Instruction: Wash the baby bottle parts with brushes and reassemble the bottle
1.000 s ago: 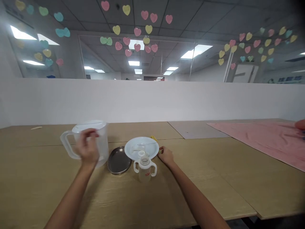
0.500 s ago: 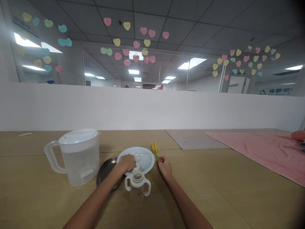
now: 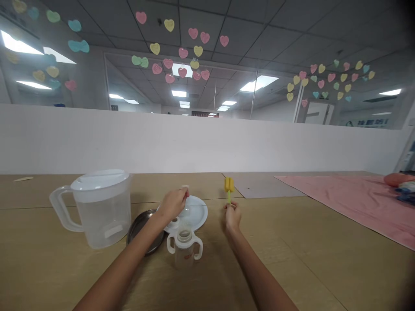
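In my right hand I grip the green handle of a bottle brush, its yellow sponge head pointing up. My left hand is closed in a pinch over the white plate. A small whitish edge of a piece shows at its fingertips; the kind of piece is mostly hidden. On the plate lie a white ring-like part and a clear piece, partly covered by my hand. Just in front of the plate stands a clear baby bottle with two white handles and an uncovered mouth.
Left of the plate is a dark round metal dish, partly under my left forearm. A large lidded clear pitcher stands farther left. At the right, a pink cloth covers the table, with bundled items at its edge. A white wall runs behind.
My left hand has risen from the plate with a small whitish piece at its fingertips. The right hand has moved right and lifted the bottle brush more upright. The view has shifted slightly.
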{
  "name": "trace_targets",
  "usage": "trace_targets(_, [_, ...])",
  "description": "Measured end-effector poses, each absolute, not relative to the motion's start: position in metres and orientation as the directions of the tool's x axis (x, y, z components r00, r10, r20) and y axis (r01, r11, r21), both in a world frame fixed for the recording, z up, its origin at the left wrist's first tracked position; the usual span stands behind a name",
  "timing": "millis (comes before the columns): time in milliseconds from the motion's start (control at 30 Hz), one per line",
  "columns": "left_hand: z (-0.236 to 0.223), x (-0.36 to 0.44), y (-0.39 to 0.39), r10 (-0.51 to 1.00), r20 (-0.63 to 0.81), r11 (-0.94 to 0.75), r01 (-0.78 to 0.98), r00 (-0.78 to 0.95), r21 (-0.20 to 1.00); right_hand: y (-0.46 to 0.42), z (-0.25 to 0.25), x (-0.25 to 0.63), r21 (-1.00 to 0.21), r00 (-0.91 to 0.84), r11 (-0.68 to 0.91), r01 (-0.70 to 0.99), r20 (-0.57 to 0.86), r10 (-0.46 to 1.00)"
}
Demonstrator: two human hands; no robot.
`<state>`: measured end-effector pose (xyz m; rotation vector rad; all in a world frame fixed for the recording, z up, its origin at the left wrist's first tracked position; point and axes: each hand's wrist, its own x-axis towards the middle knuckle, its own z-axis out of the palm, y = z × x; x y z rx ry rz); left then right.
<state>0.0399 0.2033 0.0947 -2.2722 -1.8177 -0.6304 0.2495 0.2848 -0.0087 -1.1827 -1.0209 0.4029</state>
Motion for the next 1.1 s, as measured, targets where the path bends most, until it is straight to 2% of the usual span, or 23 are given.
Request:
trace_targets(100, [0.102,0.033,0.202,0.84,0.522,-0.364,0.866,0.147,0.342,0.271,0.011,0.255,-0.872,0.549,0.42,0.251,0.485,0.68])
trace_targets(133, [0.103,0.031,0.202,0.831,0.536,-0.414,0.805,0.144,0.425,0.264,0.017,0.254,-0.835,0.533,0.465,0.293,0.547,0.646])
trace_targets(200, [0.106,0.028,0.2,0.832,0.532,-0.49,0.658,0.157,0.572,0.249,0.027,0.25,-0.735,0.395,0.541,0.409,0.677,0.621])
trace_targets(267, [0.109,0.029,0.197,0.839,0.524,-0.511,0.545,0.148,0.665,0.235,0.031,0.241,-0.577,0.177,0.616,0.536,0.791,0.586])
trace_targets(333, [0.115,0.031,0.194,0.836,0.539,-0.501,0.54,0.101,0.676,0.226,0.03,0.231,-0.372,-0.038,0.691,0.619,0.866,0.499])
trace_targets(433, [0.123,0.034,0.188,0.812,0.582,-0.474,0.637,0.049,0.608,0.22,0.026,0.222,-0.231,-0.132,0.699,0.677,0.896,0.425])
trace_targets(567, [0.127,0.035,0.186,0.803,0.594,-0.468,0.661,0.041,0.586,0.221,0.024,0.221,-0.207,-0.157,0.672,0.711,0.885,0.439])
trace_targets(767, [0.124,0.038,0.187,0.685,0.723,-0.495,0.669,-0.093,0.554,0.219,0.027,0.219,-0.233,-0.177,0.677,0.698,0.86,0.479])
trace_targets(967, [0.126,0.034,0.185,0.697,0.712,-0.472,0.689,-0.091,0.55,0.213,0.032,0.223,-0.437,0.0,0.657,0.614,0.832,0.554])
trace_targets(1100, [0.128,0.031,0.186,0.712,0.698,-0.478,0.671,-0.083,0.567,0.211,0.033,0.223,-0.388,-0.036,0.669,0.634,0.849,0.527])
